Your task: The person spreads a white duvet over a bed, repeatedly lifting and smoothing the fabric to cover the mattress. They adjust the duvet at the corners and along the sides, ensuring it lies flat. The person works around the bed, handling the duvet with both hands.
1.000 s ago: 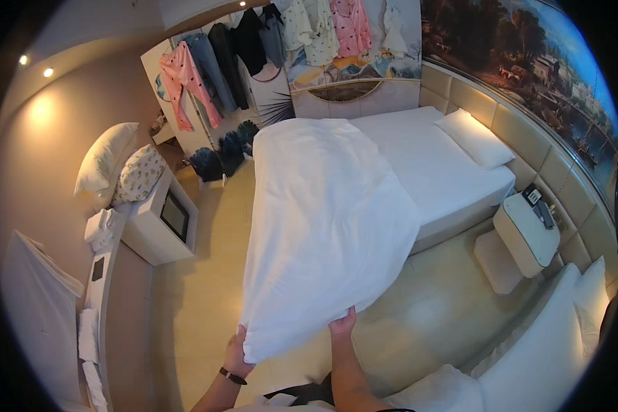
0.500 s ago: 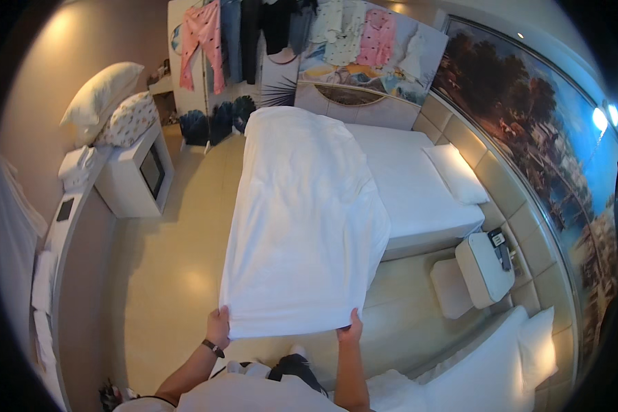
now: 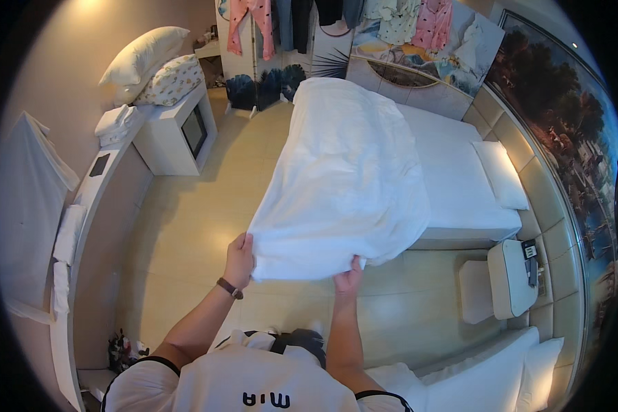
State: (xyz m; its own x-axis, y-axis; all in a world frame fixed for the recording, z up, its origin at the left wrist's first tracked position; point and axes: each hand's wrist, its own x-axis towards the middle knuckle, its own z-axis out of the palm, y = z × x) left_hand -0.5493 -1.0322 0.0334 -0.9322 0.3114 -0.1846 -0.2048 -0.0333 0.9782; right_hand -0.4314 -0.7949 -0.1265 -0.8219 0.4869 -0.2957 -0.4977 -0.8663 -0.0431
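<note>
A white duvet (image 3: 350, 158) lies bunched across the foot half of the bed, and its near end hangs in the air toward me. My left hand (image 3: 239, 262) grips its near left corner, with a dark-strapped watch on that wrist. Closed on the near right part of the same edge is my right hand (image 3: 349, 277). Between my hands the edge is pulled fairly straight, while folds run over the middle. Beyond the duvet the white bed sheet (image 3: 453, 182) lies flat, with a white pillow (image 3: 500, 175) at the right end.
A rounded bedside table (image 3: 511, 281) with a phone stands right of the bed. At the lower right is another bed with white bedding (image 3: 474, 374). Along the left wall runs a ledge (image 3: 93, 185) with towels; pillows (image 3: 144, 55) lie on a white cabinet. Clothes hang on a folding screen (image 3: 268, 65).
Both hands have risen with the duvet's near edge, lifting it farther from the floor. More of my arms and shirt shows, and the view has shifted so the bed appears farther right.
</note>
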